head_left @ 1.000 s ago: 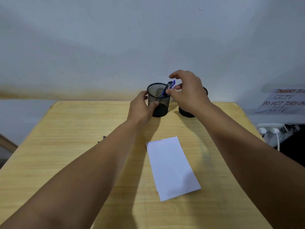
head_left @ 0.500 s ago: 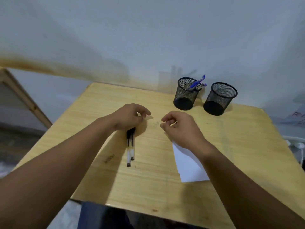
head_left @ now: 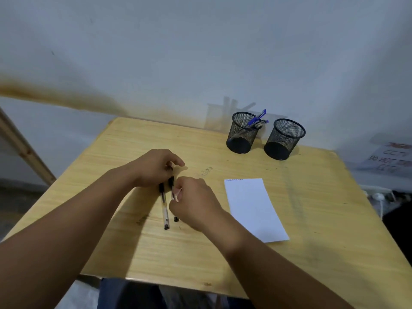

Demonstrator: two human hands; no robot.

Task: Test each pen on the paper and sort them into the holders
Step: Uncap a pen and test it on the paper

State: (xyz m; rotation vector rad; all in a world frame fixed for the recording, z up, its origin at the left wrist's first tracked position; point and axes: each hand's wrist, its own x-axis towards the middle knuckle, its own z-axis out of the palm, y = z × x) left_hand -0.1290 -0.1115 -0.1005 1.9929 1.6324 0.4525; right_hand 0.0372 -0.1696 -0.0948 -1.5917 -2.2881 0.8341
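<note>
Plain grey wall behind, and a light wooden desk (head_left: 200,253) carrying everything. Going from the grip outward: the right hand (head_left: 196,204) is curled down over the right-side black pen (head_left: 172,192), fingers pinched together at its barrel, though whether it's actually clamped on yet is hard to tell from this angle. Right beside it lies a second black pen (head_left: 164,208), parallel and just apart, with the left hand (head_left: 156,167) resting over the far ends of both, fingers loosely bent, seemingly pinning them down. Both pens sit toward the desk's left half, roughly midway between near and far edges.

Off to the right lies the white paper (head_left: 254,208), well apart from the pens. At the far right corner stand two mesh holders: the left holder (head_left: 242,134) has blue pens (head_left: 258,118) sticking out, the right holder (head_left: 284,139) looks empty.

So it looks like the pick-up step for the next pen. Next move probably calls for lifting it, uncapping, then scribbling on the paper before choosing a holder.
</note>
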